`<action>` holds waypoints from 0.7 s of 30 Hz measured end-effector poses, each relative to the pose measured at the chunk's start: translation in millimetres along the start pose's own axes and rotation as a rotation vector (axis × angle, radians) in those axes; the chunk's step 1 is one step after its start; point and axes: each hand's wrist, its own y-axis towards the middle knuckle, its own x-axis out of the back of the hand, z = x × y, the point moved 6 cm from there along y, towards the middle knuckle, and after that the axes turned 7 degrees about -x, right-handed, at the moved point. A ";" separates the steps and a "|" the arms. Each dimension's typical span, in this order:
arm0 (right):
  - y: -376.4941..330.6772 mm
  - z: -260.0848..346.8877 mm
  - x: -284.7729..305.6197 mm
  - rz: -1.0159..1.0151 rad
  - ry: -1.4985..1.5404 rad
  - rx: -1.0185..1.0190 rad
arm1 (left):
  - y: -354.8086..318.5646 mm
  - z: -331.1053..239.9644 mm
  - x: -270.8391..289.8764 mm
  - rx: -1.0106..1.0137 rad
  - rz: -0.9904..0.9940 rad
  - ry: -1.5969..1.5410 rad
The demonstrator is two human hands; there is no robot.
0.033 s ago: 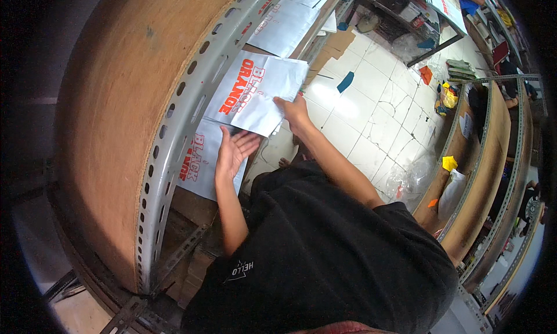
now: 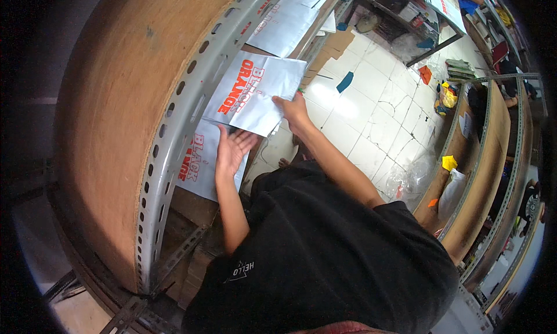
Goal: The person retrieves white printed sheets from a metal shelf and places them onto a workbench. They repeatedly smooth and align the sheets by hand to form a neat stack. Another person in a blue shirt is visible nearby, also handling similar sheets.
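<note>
We hold a silver-grey plastic mailer bag with red lettering (image 2: 255,93) at its lower right corner, pinched in our right hand (image 2: 295,110), so it hangs flat and lifted just clear of the shelf edge. Below that grip, our left hand (image 2: 232,151) lies spread, palm up, fingers apart, under the bag's lower edge, seemingly ready to support it; it also rests on a second, similar silver bag (image 2: 200,165) lying on the lower board. Left of both hands runs the grey perforated steel shelf rail (image 2: 174,131) edging a brown board shelf (image 2: 110,102). Beyond the grip, more silver bags (image 2: 284,20) lie stacked along the shelf. Right of us, the white tiled floor (image 2: 371,113) carries scattered scraps.
</note>
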 end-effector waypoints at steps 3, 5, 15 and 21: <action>-14.0 35.9 -11.9 0.071 -0.034 0.022 | 36.7 -5.9 3.7 -0.131 -0.110 -0.369; -27.5 58.0 -12.6 0.084 -0.119 0.090 | 56.5 -10.7 18.7 -0.190 -0.150 -0.362; -23.6 128.4 7.5 0.175 -0.285 0.461 | 75.4 -111.9 -55.7 -0.839 -0.129 0.024; 85.9 187.9 8.0 0.098 -0.136 0.408 | 210.5 -183.7 -79.0 -0.831 -0.197 0.157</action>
